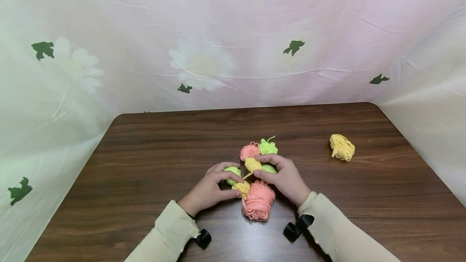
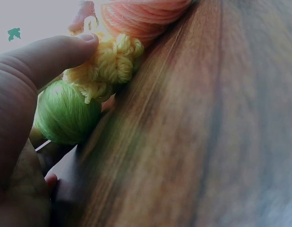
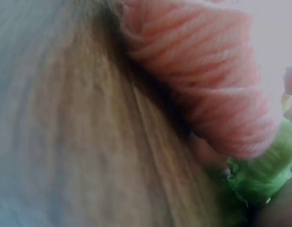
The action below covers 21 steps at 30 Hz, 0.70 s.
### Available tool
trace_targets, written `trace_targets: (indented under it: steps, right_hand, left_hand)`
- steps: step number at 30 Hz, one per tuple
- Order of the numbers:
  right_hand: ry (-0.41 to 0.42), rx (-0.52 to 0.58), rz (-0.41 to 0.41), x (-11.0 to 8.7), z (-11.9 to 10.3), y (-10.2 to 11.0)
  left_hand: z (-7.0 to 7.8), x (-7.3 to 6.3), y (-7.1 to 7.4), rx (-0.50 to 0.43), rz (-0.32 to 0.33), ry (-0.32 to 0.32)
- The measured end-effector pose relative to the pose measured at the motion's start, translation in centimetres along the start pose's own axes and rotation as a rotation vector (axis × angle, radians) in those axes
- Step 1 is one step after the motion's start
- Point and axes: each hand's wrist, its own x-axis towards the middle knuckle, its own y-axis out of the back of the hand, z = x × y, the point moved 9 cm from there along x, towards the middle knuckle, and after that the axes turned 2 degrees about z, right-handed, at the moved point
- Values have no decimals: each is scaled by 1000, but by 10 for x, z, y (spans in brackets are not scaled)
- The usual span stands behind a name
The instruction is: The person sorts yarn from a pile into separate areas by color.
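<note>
A tight cluster of small yarn balls lies on the table between the two hands. My left hand (image 1: pixel 208 189) pinches the lower yellow yarn ball (image 1: pixel 242 188) between thumb and index finger, its other fingers around a green yarn ball (image 1: pixel 231 175). With thumb and index finger, my right hand (image 1: pixel 285 176) holds the upper yellow yarn ball (image 1: pixel 253 165), which trails a loose strand. Partly under that hand sits another green yarn ball (image 1: pixel 269 168). Nearest the person lies a large pink yarn ball (image 1: pixel 259 200), also close up in the right wrist view.
Behind the hands, a smaller pink yarn ball (image 1: pixel 249 151) touches a green yarn ball (image 1: pixel 268 146) with a loose end sticking up. One more yellow yarn ball (image 1: pixel 342 147) lies apart at the right. A flowered cloth (image 1: pixel 236 43) encloses the wooden table (image 1: pixel 164 144) at back and sides.
</note>
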Motion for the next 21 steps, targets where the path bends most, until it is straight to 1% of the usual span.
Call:
trace_targets:
  steps: [5, 10, 21]
  right_hand:
    - [-23, 36, 3, 0, 3, 1]
    - [-44, 79, 9, 0, 4, 3]
    - [-47, 105, 19, -2, 4, 7]
  left_hand:
    - [1, 0, 0, -2, 9, -5]
    - [-1, 0, 0, -5, 6, 9]
    - [-2, 1, -1, -8, -2, -3]
